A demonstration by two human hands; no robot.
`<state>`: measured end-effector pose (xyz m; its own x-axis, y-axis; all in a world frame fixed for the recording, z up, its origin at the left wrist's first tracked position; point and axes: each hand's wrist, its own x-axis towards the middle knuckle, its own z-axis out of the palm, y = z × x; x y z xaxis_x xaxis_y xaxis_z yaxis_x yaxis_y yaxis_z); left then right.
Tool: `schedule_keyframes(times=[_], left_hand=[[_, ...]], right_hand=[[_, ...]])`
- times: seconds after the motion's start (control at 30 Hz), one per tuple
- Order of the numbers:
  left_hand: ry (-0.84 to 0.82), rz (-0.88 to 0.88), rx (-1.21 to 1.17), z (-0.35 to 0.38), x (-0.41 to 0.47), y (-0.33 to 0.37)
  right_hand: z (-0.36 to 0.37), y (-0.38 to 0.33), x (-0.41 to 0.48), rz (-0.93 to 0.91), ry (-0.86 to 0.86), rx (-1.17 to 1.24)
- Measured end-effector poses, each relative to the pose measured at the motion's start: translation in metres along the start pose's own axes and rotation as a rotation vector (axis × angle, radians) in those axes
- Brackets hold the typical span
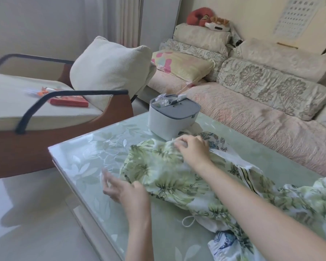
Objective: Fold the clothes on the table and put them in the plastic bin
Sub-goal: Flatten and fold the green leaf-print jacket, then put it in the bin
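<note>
Table (79, 153) carries leafy garment (169, 178), right hand (192, 149) pinching, left hand (124, 191) beside.

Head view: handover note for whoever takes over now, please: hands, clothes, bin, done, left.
Right hand grips the far edge of the leaf garment. Left hand is at its near edge; blur hides any grip.
The garment lies crumpled on the table, partly over a blue-print cloth.
Bin stands behind, lid on.
Done: nothing folded.
Left: fold everything, open bin, load it.
</note>
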<state>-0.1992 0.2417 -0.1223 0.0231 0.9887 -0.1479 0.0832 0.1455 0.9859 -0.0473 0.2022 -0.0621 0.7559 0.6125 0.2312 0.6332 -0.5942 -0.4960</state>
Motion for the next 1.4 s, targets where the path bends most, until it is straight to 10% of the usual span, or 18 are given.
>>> schedule_keyframes(times=[0.2,0.3,0.47,0.67,0.8,0.97,1.1,1.4], left_hand=[[-0.390,0.415,0.413,0.013,-0.015,0.002],[-0.676,0.381,0.724,0.023,-0.020,-0.011],[-0.605,0.228,1.043,0.024,-0.016,-0.021],[-0.485,0.197,1.010,0.013,-0.018,-0.016],[-0.418,0.217,0.710,0.007,-0.044,0.011],[-0.830,0.185,0.550,0.010,-0.088,0.027],[-0.998,0.165,0.712,0.028,-0.114,0.014],[-0.733,0.312,0.330,0.044,-0.127,0.018]], right_hand=[[0.000,0.020,-0.025,-0.193,-0.112,-0.261],[-0.022,0.034,-0.043,-0.340,-0.122,-0.363],[-0.040,0.081,-0.051,-0.071,-0.432,-0.516],[-0.068,0.106,-0.055,-0.106,-0.221,-0.238],[-0.122,0.151,-0.037,0.224,-0.207,0.071],[-0.132,0.175,-0.045,0.288,-0.390,-0.029],[-0.117,0.167,-0.046,0.243,-0.166,0.085],[-0.121,0.159,-0.047,0.215,0.000,0.222]])
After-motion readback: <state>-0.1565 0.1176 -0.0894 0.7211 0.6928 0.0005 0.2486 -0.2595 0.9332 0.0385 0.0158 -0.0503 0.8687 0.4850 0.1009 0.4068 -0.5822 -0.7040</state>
